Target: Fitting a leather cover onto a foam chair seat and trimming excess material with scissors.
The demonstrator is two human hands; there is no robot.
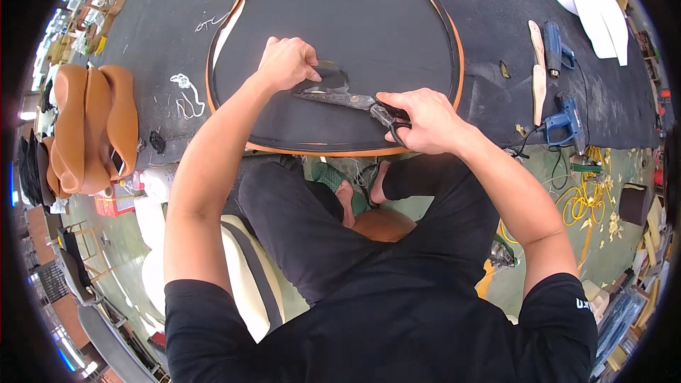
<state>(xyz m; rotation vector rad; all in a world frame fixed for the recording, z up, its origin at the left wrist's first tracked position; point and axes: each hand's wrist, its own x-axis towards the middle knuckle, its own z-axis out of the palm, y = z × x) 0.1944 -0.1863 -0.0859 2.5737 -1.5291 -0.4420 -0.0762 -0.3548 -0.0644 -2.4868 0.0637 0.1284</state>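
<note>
A large rounded panel (355, 21) with a black fabric face and a tan edge lies on the table in front of me. My right hand (429, 122) grips the black handles of a pair of scissors (349, 100), whose blades point left and lie low over the fabric. Just beyond the blades, my left hand (287, 64) is closed, thumb and fingers pinching the edge of a small dark flap (329, 76) that stands up from the panel's face. Whether the blades are parted is hard to make out.
Two blue heat guns (564, 124) and wooden sticks (538, 92) lie at the right. Tan padded pieces (96, 128) stand at the left table edge. White thread (186, 92) lies beside the panel. White sheet material (585, 7) is far right, and a yellow hose (585, 202) coils on the floor.
</note>
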